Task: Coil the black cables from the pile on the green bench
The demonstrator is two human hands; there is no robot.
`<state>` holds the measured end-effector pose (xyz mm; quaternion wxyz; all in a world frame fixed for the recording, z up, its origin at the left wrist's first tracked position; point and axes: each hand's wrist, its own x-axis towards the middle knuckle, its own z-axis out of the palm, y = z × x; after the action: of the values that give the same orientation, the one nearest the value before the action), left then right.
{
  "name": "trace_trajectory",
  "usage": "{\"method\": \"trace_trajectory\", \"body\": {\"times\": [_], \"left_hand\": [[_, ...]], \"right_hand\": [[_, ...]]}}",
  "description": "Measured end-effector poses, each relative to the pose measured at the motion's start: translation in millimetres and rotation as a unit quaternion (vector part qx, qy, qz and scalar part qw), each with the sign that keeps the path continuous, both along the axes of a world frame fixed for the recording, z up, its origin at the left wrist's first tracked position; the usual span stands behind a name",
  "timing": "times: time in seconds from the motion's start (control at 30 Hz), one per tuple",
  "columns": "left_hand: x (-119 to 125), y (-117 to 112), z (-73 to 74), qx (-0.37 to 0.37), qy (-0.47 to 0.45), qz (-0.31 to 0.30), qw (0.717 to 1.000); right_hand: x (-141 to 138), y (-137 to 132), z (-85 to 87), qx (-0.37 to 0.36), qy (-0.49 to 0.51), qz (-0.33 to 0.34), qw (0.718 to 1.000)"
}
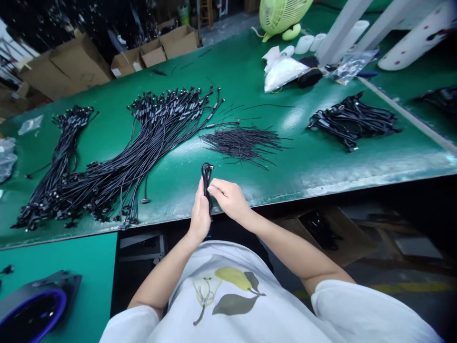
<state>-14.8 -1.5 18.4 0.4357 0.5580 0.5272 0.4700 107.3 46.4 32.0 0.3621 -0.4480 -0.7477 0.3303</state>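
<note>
The green bench [296,164] runs ahead of the right hand [230,200] up to the thin loose wires [243,145], leaving a gap to pass through. Just left of the left hand [200,215], the long cable bundle [107,166] blocks a leftward sweep; the black cable pile [353,121] lies farther right.

No text can be read anywhere. A small white label [116,72] is seen on a cardboard box [125,65] beyond the green workbench [271,164], but it is too small and blurred to be made out; no brand, number or sign is legible.
</note>
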Motion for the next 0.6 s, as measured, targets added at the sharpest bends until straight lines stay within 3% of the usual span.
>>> {"method": "trace_trajectory", "body": {"times": [0.07,0.2,0.33,0.4,0.47,0.6], "left_hand": [[11.5,5.6,-7.2,0.063,0.049,-0.031,0.996],[32.3,21.3,-20.6,0.14,0.157,-0.127,0.969],[49.6,48.5,-23.5,0.209,0.278,-0.252,0.903],[56.8,61.6,-22.9,0.202,0.336,-0.321,0.862],[63.1,70.8,-24.0,0.181,0.366,-0.365,0.837],[75.2,77.7,-33.0,0.207,0.413,-0.384,0.8]], "right_hand": [[8.5,-3.0,-1.0,-0.028,0.04,-0.032,0.998],[31.9,-20.4,-4.8,0.02,0.043,-0.078,0.996],[74.0,-21.0,-20.3,0.015,-0.015,-0.121,0.992],[115.0,-3.2,-24.0,0.035,-0.151,-0.162,0.974],[169.0,26.3,-19.2,0.038,-0.301,-0.234,0.924],[275.8,99.5,-0.2,0.006,-0.363,-0.373,0.854]]}}
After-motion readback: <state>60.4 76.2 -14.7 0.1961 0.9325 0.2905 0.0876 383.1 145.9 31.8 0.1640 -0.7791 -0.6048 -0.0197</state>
